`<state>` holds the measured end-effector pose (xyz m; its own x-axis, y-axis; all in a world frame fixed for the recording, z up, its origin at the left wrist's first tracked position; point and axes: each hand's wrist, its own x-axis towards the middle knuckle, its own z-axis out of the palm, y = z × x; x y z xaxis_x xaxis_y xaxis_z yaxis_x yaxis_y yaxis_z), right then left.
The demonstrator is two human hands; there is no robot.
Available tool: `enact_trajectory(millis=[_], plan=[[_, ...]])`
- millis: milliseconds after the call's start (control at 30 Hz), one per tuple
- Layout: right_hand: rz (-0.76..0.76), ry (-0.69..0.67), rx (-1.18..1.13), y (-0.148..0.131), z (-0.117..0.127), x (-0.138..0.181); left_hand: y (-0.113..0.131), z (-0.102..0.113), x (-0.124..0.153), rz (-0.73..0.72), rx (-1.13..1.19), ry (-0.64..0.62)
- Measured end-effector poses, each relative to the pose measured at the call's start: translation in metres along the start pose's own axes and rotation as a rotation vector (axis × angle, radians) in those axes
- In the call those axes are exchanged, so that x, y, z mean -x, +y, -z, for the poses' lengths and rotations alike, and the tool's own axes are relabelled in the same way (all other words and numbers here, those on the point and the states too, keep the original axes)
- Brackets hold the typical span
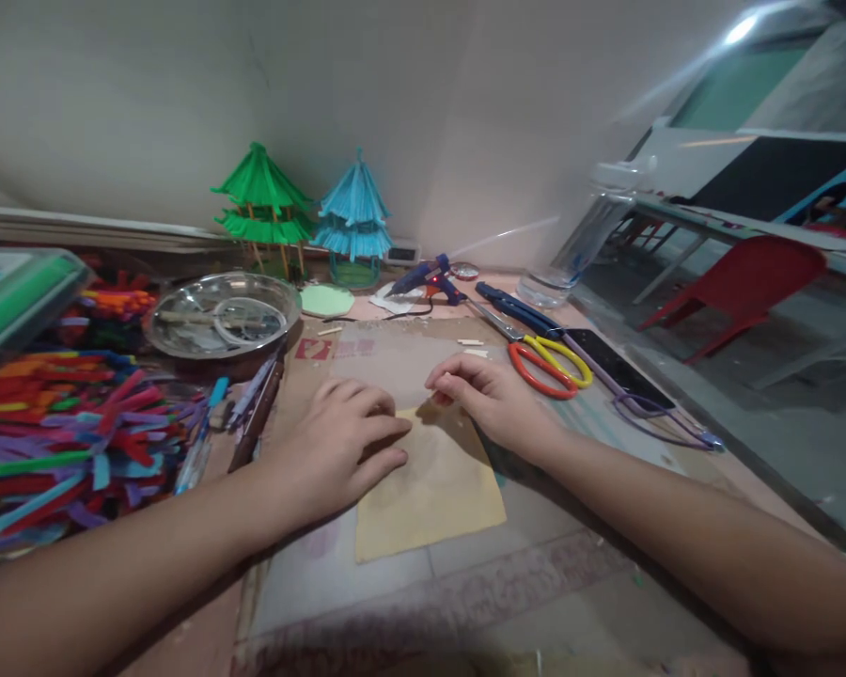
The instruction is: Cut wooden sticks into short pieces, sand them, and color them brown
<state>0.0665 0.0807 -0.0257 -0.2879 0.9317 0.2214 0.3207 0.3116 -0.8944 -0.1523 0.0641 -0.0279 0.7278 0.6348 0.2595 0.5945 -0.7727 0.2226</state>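
Note:
A yellow sheet of paper (433, 503) lies flat on the work surface in front of me. My left hand (349, 437) rests over its left edge, palm down and open, with the fingers stretched toward the right. Above the sheet's upper right corner, my right hand (490, 395) has thumb and fingertips pinched together; whatever they hold, if anything, is too small to make out. Scissors (546, 365) with one orange and one yellow handle lie just beyond my right hand. A few short pale sticks (471, 344) are scattered near them.
Colourful fuzzy strips (77, 442) pile up at left beside a steel plate (286, 310). Along the wall stand green (264, 207) and blue (356, 212) pagoda-like models. A glue gun (423, 277), a phone (617, 367) and a clear bottle (578, 244) sit at the back and right.

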Motion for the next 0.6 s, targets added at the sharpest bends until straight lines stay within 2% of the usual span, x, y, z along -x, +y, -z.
enact_trajectory(millis=[67, 167, 267, 400, 500, 600], plan=[[0.011, -0.035, 0.016, 0.0017, -0.0026, 0.0002, -0.0021, -0.0006, -0.0011, -0.038, 0.027, -0.013], [-0.001, -0.090, 0.079, 0.0036, -0.0047, 0.0004, -0.0049, 0.0002, -0.0020, -0.002, 0.018, 0.035], [-0.008, -0.094, 0.161, 0.0033, -0.0042, 0.0015, -0.0049, 0.0026, -0.0014, 0.026, -0.021, 0.079], [0.033, -0.127, 0.244, 0.0001, -0.0044, 0.0039, 0.0003, 0.0037, 0.0012, -0.011, -0.016, 0.071], [0.209, -0.230, 0.366, 0.0006, -0.0067, 0.0021, 0.0033, 0.0009, 0.0030, -0.012, -0.024, 0.079], [0.438, -0.243, 0.632, 0.0037, -0.0075, -0.0022, 0.0030, -0.0021, 0.0031, -0.015, -0.034, 0.080]])
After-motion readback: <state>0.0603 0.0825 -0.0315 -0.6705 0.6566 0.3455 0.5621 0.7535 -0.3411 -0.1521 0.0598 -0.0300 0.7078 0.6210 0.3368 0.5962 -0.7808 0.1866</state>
